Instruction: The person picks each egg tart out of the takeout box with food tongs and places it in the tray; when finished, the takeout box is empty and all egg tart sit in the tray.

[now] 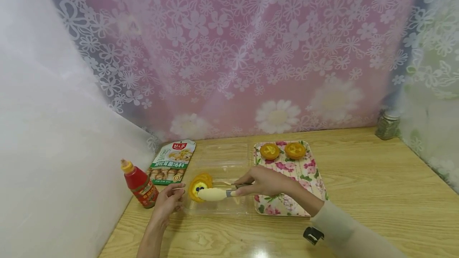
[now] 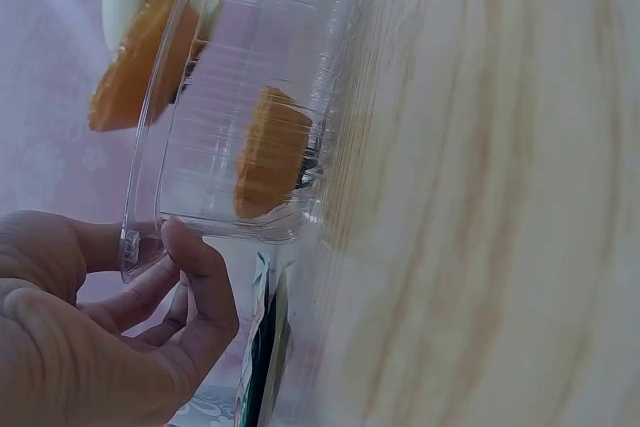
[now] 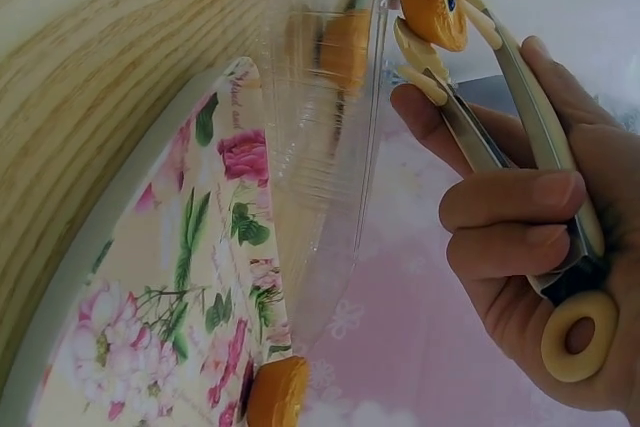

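Note:
My right hand [image 1: 263, 181] grips metal tongs [image 3: 515, 97] with cream-coloured tips and a ring at the handle end. Between the tips is an egg tart [image 3: 430, 2] with dark blue berries, held above a clear plastic container [image 2: 225, 77]. A second tart [image 2: 272, 152] stands inside the container at its left end, and in the head view the held tart partly covers it. The thumb and fingers of my left hand [image 2: 130, 317] pinch the container's left rim. In the head view that hand [image 1: 167, 203] is just left of the tarts.
A floral tray [image 1: 287, 194] right of the container bears two tarts [image 1: 269, 151] at its far end. On the left are a red sauce bottle [image 1: 141, 186] and a green-white food packet [image 1: 172, 160]. A glass jar [image 1: 388, 126] stands far right by the curtain.

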`<state>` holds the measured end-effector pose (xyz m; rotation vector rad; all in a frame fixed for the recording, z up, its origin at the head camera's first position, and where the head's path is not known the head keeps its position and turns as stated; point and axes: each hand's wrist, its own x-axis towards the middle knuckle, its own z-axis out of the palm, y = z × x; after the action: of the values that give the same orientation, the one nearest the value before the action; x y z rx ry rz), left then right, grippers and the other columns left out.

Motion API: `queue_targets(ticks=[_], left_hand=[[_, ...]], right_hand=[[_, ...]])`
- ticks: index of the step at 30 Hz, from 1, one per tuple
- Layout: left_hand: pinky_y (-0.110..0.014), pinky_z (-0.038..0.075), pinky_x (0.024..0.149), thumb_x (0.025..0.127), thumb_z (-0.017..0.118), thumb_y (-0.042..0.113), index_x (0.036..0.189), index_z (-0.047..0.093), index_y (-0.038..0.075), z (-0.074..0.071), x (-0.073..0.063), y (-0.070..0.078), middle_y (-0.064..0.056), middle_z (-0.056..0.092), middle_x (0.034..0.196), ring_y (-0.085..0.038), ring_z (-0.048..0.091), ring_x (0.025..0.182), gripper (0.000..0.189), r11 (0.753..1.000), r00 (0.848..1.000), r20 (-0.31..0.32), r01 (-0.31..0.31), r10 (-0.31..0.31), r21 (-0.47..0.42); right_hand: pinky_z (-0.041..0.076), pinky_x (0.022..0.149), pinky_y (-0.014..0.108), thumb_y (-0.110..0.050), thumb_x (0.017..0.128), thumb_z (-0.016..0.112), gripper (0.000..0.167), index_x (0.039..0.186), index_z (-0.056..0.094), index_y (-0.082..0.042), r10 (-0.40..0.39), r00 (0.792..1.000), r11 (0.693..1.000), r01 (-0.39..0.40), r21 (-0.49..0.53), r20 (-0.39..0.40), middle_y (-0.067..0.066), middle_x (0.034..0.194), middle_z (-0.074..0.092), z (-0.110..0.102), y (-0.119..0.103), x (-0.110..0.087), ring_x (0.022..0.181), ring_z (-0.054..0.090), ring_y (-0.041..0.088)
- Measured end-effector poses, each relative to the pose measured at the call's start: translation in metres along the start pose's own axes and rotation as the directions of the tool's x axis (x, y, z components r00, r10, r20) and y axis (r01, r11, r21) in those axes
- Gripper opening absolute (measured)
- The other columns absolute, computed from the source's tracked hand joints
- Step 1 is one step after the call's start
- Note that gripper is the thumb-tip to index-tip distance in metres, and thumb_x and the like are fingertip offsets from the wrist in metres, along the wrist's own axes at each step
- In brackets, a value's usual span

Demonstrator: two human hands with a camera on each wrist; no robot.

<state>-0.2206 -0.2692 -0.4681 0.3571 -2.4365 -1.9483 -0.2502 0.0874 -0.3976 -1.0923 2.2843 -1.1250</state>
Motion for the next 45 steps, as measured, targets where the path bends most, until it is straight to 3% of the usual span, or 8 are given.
queue_targets(ticks=[9, 18, 29, 30, 33, 36, 40, 45], left_hand=[[-0.029, 0.056, 0.061, 0.106, 0.061, 0.011, 0.136, 0.062, -0.001, -0.001, -0.001, -0.001, -0.013, 0.063, 0.103, -0.021, 0.058, 0.079, 0.032, 1.0, 1.0, -0.005, 0.002, -0.002, -0.008], [-0.029, 0.054, 0.059, 0.106, 0.061, 0.011, 0.136, 0.062, -0.001, 0.0, -0.003, 0.001, -0.012, 0.062, 0.101, -0.019, 0.057, 0.076, 0.032, 1.0, 1.0, -0.006, -0.001, 0.001, 0.002], [-0.033, 0.057, 0.062, 0.107, 0.061, 0.014, 0.137, 0.061, 0.0, -0.001, -0.003, 0.001, -0.013, 0.062, 0.112, -0.021, 0.058, 0.083, 0.033, 1.0, 1.0, -0.007, -0.004, 0.004, 0.011], [-0.033, 0.057, 0.062, 0.107, 0.061, 0.014, 0.137, 0.061, 0.0, -0.001, -0.002, 0.0, -0.013, 0.062, 0.111, -0.021, 0.057, 0.083, 0.034, 1.0, 1.0, -0.005, -0.005, 0.005, 0.011], [-0.033, 0.057, 0.062, 0.107, 0.061, 0.015, 0.137, 0.061, 0.0, -0.001, -0.001, 0.0, -0.012, 0.061, 0.11, -0.021, 0.057, 0.083, 0.034, 1.0, 1.0, -0.002, -0.007, 0.007, 0.01], [-0.033, 0.057, 0.062, 0.107, 0.061, 0.015, 0.137, 0.061, 0.0, -0.001, -0.002, 0.0, -0.012, 0.061, 0.11, -0.021, 0.057, 0.083, 0.033, 1.0, 1.0, 0.0, -0.008, 0.008, 0.012], [-0.032, 0.057, 0.062, 0.107, 0.061, 0.013, 0.137, 0.061, -0.001, -0.001, -0.003, 0.002, -0.013, 0.061, 0.111, -0.021, 0.057, 0.082, 0.033, 1.0, 1.0, -0.002, -0.007, 0.007, 0.014], [-0.032, 0.057, 0.061, 0.107, 0.06, 0.011, 0.136, 0.061, -0.001, 0.0, -0.005, 0.003, -0.015, 0.061, 0.112, -0.022, 0.057, 0.083, 0.032, 1.0, 1.0, -0.008, -0.005, 0.005, 0.014]], right_hand=[[0.027, 0.042, 0.022, -0.036, 0.105, 0.064, 0.04, 0.135, 0.071, -0.012, 0.044, 0.997, 0.995, -0.037, 0.091, -0.07, 0.014, 0.139, 0.066, -0.011, 0.003, -0.021, 0.04, 0.018, 0.007], [0.031, 0.038, 0.021, -0.04, 0.106, 0.06, 0.044, 0.142, 0.065, -0.015, 0.138, 0.981, 0.983, -0.118, 0.143, -0.137, 0.011, 0.126, 0.074, -0.028, 0.01, -0.052, 0.038, 0.021, 0.006], [0.036, 0.042, 0.023, -0.034, 0.107, 0.06, 0.045, 0.142, 0.064, -0.006, 0.126, 0.964, 0.991, -0.109, 0.082, -0.236, 0.018, 0.124, 0.073, -0.051, 0.026, -0.086, 0.039, 0.023, 0.003], [0.032, 0.039, 0.022, -0.033, 0.108, 0.06, 0.044, 0.142, 0.064, -0.006, 0.131, 0.962, 0.99, -0.111, 0.092, -0.24, 0.017, 0.118, 0.075, -0.053, 0.028, -0.088, 0.037, 0.022, 0.003], [0.03, 0.036, 0.021, -0.032, 0.108, 0.058, 0.044, 0.144, 0.063, -0.006, 0.14, 0.964, 0.986, -0.115, 0.122, -0.227, 0.009, 0.077, 0.074, -0.057, 0.031, -0.096, 0.035, 0.021, 0.002], [0.031, 0.034, 0.022, -0.033, 0.109, 0.057, 0.044, 0.145, 0.062, -0.008, 0.165, 0.962, 0.98, -0.136, 0.144, -0.215, -0.002, 0.046, 0.049, -0.06, 0.035, -0.103, 0.034, 0.022, 0.003], [0.034, 0.031, 0.026, -0.035, 0.109, 0.056, 0.047, 0.147, 0.059, -0.007, 0.212, 0.954, 0.971, -0.181, 0.158, -0.213, -0.004, 0.043, 0.042, -0.062, 0.041, -0.113, 0.033, 0.025, 0.005], [0.034, 0.032, 0.025, -0.04, 0.109, 0.056, 0.053, 0.148, 0.057, -0.005, 0.275, 0.937, 0.955, -0.24, 0.175, -0.214, 0.001, 0.046, 0.053, -0.065, 0.051, -0.124, 0.033, 0.025, 0.006]])
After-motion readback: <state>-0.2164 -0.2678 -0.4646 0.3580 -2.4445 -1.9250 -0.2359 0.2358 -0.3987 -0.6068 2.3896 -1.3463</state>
